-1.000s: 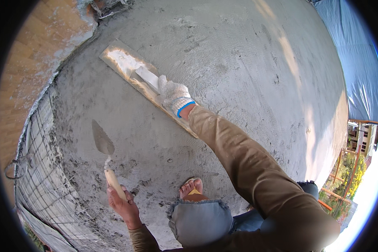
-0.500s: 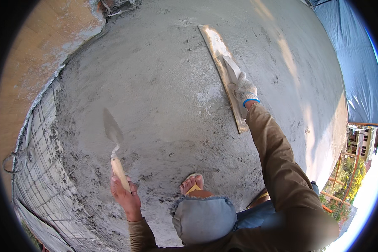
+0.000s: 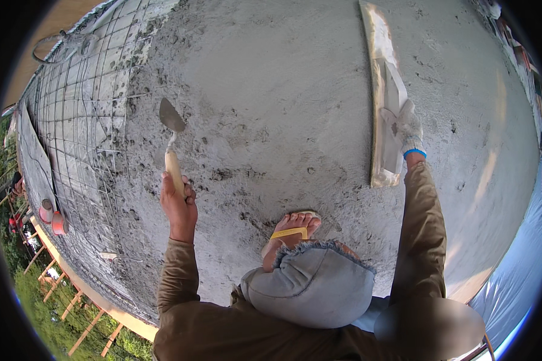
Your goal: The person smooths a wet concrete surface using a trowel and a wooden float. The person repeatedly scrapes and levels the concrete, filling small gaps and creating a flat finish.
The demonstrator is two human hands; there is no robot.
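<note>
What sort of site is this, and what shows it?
Most likely a building site, at a partly finished concrete floor: rough grey concrete spreads underfoot, reinforcing mesh lies exposed at the left, and the gloved right hand holds a long float.

We can read no words, numbers or signs here: none on the trowel (image 3: 171,157) at ten o'clock, the float (image 3: 379,99) at two, or the red containers (image 3: 59,224) near nine o'clock.
</note>
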